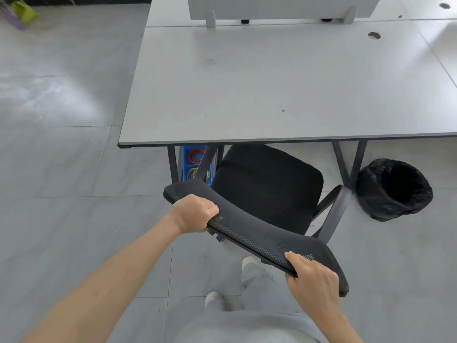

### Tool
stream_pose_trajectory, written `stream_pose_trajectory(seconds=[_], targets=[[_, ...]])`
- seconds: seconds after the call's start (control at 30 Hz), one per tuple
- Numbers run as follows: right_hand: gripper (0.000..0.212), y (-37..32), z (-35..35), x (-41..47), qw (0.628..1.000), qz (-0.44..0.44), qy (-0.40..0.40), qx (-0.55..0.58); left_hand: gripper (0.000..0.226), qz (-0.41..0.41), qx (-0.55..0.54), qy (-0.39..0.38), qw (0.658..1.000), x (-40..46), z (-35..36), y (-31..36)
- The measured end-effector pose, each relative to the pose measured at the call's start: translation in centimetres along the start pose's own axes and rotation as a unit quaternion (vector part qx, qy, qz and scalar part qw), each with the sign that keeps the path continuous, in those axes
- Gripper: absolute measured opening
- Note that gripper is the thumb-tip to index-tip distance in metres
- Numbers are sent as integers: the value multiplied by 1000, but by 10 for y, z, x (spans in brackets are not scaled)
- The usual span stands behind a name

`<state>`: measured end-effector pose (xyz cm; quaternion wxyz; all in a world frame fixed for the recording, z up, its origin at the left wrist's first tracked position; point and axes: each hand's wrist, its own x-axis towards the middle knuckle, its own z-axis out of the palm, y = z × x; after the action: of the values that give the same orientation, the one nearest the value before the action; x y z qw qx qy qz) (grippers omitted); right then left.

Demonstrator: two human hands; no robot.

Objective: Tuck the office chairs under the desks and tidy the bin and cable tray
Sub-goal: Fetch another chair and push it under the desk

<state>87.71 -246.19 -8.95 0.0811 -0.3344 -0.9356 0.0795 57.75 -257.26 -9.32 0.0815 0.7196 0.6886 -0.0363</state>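
A black office chair [267, 179] stands at the front edge of the grey desk [272, 82], its seat partly beneath the desktop. My left hand [195, 212] grips the left end of the chair's mesh backrest top. At the right end of that backrest my right hand [312, 277] holds the edge with curled fingers. A bin lined with a black bag [395, 188] sits on the floor to the right of the chair, beside a desk leg. Under the desk's left side lies a blue cable tray [195, 162] with red and yellow cable coils, partly hidden by the chair's armrest.
Grey tiled floor [61, 157] stretches to the left of the desk. A white divider panel [284, 7] stands at the desk's far edge, and an adjoining desk [442, 45] lies to the right. My legs and white shoes are right behind the chair.
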Motion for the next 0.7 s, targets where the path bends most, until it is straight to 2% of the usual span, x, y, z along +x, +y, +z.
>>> stream_pose_trajectory(seconds=[0.17, 0.27, 0.43, 0.53, 0.7], targets=[[30, 20, -6, 19, 1000, 9, 15, -18, 12, 20, -15, -5, 1000, 35, -12, 3], [23, 43, -10, 33, 999, 14, -7, -40, 16, -12, -29, -10, 999, 51, -14, 14], [31, 81, -17, 62, 998, 2, -14, -60, 23, -49, -37, -11, 998, 82, -22, 29], [23, 99, -19, 81, 999, 9, -18, -50, 24, -71, -37, -23, 997, 107, -30, 32], [29, 139, -28, 119, 999, 15, -44, -19, 26, -113, -45, -6, 993, 146, -34, 35]])
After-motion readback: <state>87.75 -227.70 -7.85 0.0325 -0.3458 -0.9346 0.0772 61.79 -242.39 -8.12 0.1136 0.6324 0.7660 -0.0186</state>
